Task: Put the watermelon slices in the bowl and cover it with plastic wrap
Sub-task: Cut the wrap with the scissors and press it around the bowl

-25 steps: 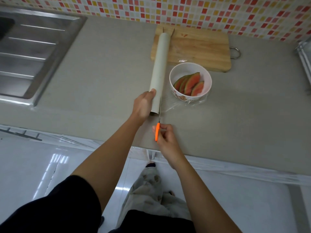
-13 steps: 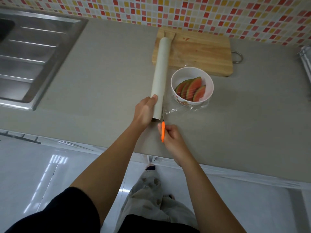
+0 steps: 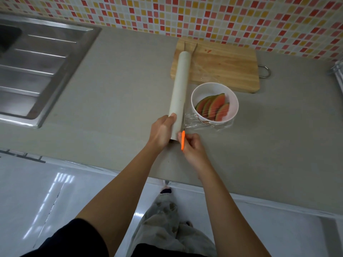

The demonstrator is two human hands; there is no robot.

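The left hand (image 3: 161, 131) is wrapped around the near end of the plastic wrap roll (image 3: 179, 93) lying on the grey worktop (image 3: 115, 101). Just right of it, the right hand (image 3: 193, 148), fingers closed, pinches an orange-handled cutter (image 3: 183, 140) at the film's edge. Watermelon slices (image 3: 213, 107) sit in the white bowl (image 3: 233, 108), under stretched film, right of the roll

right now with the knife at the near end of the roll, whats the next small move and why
Probably draw the orange-handled knife away along the roll, slicing the plastic wrap. The film already lies over the bowl of watermelon slices but is uncut, and the left hand pins the roll.
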